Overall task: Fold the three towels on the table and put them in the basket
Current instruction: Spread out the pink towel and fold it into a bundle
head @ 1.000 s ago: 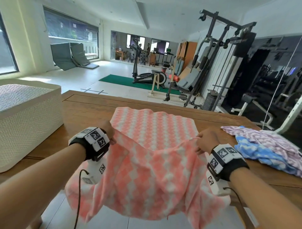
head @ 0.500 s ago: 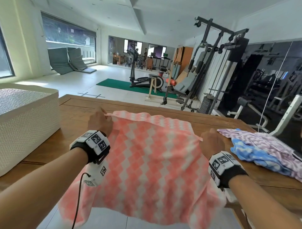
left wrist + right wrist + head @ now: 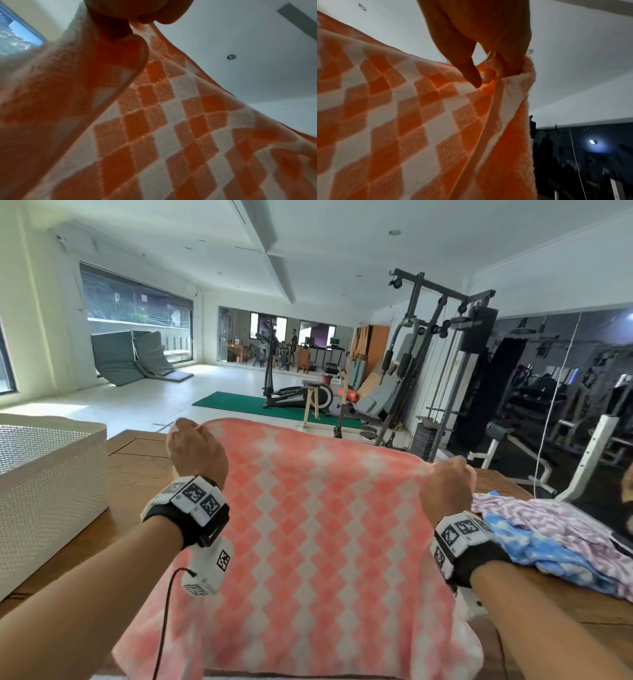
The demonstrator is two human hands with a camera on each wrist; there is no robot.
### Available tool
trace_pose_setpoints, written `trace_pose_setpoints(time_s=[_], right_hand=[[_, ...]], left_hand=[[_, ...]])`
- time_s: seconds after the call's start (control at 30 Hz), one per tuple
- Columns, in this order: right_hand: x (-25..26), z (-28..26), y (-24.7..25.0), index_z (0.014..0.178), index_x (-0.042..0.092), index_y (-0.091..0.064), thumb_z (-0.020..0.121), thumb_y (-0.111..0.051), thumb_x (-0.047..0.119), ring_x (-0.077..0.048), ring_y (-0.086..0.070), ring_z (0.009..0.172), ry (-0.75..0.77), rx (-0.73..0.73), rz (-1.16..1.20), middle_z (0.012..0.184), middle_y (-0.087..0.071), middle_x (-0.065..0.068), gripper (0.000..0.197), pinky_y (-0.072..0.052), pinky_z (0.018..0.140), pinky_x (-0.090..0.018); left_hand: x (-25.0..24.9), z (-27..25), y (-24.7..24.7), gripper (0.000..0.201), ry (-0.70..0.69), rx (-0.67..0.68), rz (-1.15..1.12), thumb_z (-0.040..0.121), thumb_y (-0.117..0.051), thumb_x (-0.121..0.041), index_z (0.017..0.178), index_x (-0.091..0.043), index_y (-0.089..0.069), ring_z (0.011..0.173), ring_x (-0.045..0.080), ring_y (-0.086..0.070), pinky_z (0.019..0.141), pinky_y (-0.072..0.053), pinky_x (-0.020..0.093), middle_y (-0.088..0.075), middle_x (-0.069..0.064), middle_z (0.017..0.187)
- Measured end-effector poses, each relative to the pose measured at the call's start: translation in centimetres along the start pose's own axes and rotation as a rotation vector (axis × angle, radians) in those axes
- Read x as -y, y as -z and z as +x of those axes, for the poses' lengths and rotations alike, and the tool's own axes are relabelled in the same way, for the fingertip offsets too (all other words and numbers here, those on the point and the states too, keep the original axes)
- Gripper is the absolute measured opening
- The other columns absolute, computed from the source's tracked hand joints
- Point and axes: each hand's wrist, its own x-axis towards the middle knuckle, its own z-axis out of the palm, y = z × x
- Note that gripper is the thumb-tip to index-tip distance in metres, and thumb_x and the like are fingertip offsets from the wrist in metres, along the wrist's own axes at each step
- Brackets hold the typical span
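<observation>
An orange-and-white checked towel (image 3: 308, 525) hangs stretched in the air between my two hands, its lower part draped toward me over the table's near edge. My left hand (image 3: 191, 446) pinches its top left corner (image 3: 137, 27). At the top right corner my right hand (image 3: 448, 484) grips the bunched cloth (image 3: 505, 73). A purple zigzag towel (image 3: 561, 518) and a blue-and-white towel (image 3: 534, 553) lie crumpled together on the table at the right. The white woven basket (image 3: 51, 491) stands on the table at the left.
The wooden table (image 3: 137, 460) runs from the basket to the towel pile, with its far edge behind the raised towel. Beyond it is a gym floor with a weight machine (image 3: 442, 364), an elliptical trainer (image 3: 291, 392) and a mirror wall at the right.
Both hands have lifted the orange towel up and away from me, from a slack fold near the table to a taut sheet held high. The view has tilted upward.
</observation>
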Motion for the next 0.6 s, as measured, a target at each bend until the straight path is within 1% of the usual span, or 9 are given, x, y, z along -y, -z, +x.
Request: trace_pose_setpoints(time_s=[0.03, 0.07, 0.13, 0.23, 0.27, 0.33, 0.4, 0.5, 0.6], right_hand=[[-0.1, 0.5, -0.1, 0.084, -0.003, -0.059, 0.082, -0.050, -0.003, -0.034, -0.050, 0.099, 0.012, -0.020, -0.017, 0.101, -0.050, -0.019, 0.009, -0.038, 0.100, -0.042], [-0.1, 1.0, -0.2, 0.085, -0.003, -0.059, 0.084, -0.052, 0.001, -0.035, -0.050, 0.099, 0.011, -0.038, -0.018, 0.102, -0.050, -0.019, 0.008, -0.036, 0.102, -0.043], [0.3, 2.2, -0.6, 0.092, -0.004, -0.060, 0.088, -0.053, 0.008, -0.035, -0.049, 0.105, 0.007, -0.044, 0.014, 0.109, -0.049, -0.019, 0.015, -0.036, 0.102, -0.044], [1.1, 3.9, -1.5, 0.103, -0.003, -0.058, 0.092, -0.048, 0.013, -0.035, -0.046, 0.111, 0.035, -0.021, 0.006, 0.119, -0.046, -0.018, 0.022, -0.040, 0.092, -0.041], [1.2, 4.7, -2.1, 0.106, -0.002, -0.057, 0.093, -0.047, 0.014, -0.035, -0.045, 0.112, 0.042, -0.013, 0.000, 0.120, -0.045, -0.018, 0.023, -0.040, 0.091, -0.041], [1.3, 6.4, -3.7, 0.109, -0.002, -0.056, 0.094, -0.046, 0.014, -0.036, -0.045, 0.112, 0.046, 0.006, -0.011, 0.121, -0.045, -0.019, 0.025, -0.038, 0.094, -0.042], [1.3, 8.0, -5.9, 0.110, -0.002, -0.056, 0.094, -0.045, 0.013, -0.036, -0.045, 0.112, 0.056, 0.024, -0.016, 0.120, -0.045, -0.019, 0.025, -0.038, 0.094, -0.043], [1.4, 10.6, -9.9, 0.110, -0.003, -0.057, 0.092, -0.046, 0.009, -0.037, -0.045, 0.112, 0.060, 0.063, -0.034, 0.122, -0.046, -0.020, 0.024, -0.037, 0.094, -0.041], [1.4, 13.5, -15.0, 0.107, -0.003, -0.058, 0.088, -0.048, 0.009, -0.036, -0.046, 0.110, 0.065, 0.145, -0.059, 0.122, -0.047, -0.020, 0.024, -0.038, 0.094, -0.041]], left_hand=[[0.0, 0.7, -0.2, 0.020, -0.003, -0.020, 0.011, 0.097, -0.038, -0.015, 0.106, 0.002, -0.047, 0.105, 0.036, -0.047, 0.089, -0.039, 0.047, -0.052, 0.023, 0.110], [-0.1, 1.3, -0.5, 0.021, -0.026, -0.020, 0.039, 0.097, -0.039, -0.014, 0.106, 0.002, -0.047, 0.108, 0.037, -0.046, 0.094, -0.037, 0.049, -0.051, 0.024, 0.112], [-0.3, 2.4, -1.4, 0.019, -0.125, 0.018, 0.154, 0.093, -0.042, -0.012, 0.105, 0.002, -0.048, 0.111, 0.038, -0.044, 0.098, -0.035, 0.049, -0.051, 0.025, 0.115], [-0.7, 4.3, -3.3, 0.015, -0.251, 0.095, 0.282, 0.083, -0.049, -0.005, 0.098, 0.000, -0.051, 0.107, 0.037, -0.046, 0.097, -0.036, 0.046, -0.052, 0.023, 0.109], [-0.8, 4.8, -4.0, 0.015, -0.277, 0.120, 0.296, 0.081, -0.051, -0.004, 0.096, -0.001, -0.052, 0.106, 0.036, -0.046, 0.096, -0.036, 0.046, -0.053, 0.022, 0.107], [-0.4, 5.9, -5.7, 0.016, -0.339, 0.158, 0.336, 0.078, -0.052, 0.000, 0.093, -0.002, -0.052, 0.102, 0.035, -0.047, 0.095, -0.037, 0.045, -0.053, 0.020, 0.103], [0.7, 6.7, -7.9, 0.020, -0.416, 0.188, 0.389, 0.073, -0.052, 0.006, 0.090, -0.004, -0.051, 0.100, 0.035, -0.048, 0.094, -0.038, 0.044, -0.054, 0.019, 0.100], [3.0, 7.5, -11.9, 0.026, -0.507, 0.251, 0.437, 0.069, -0.051, 0.013, 0.089, -0.002, -0.055, 0.104, 0.036, -0.050, 0.097, -0.040, 0.046, -0.057, 0.019, 0.099], [5.8, 8.2, -16.7, 0.028, -0.527, 0.332, 0.495, 0.068, -0.051, 0.015, 0.089, -0.002, -0.056, 0.104, 0.036, -0.051, 0.095, -0.042, 0.045, -0.057, 0.018, 0.099]])
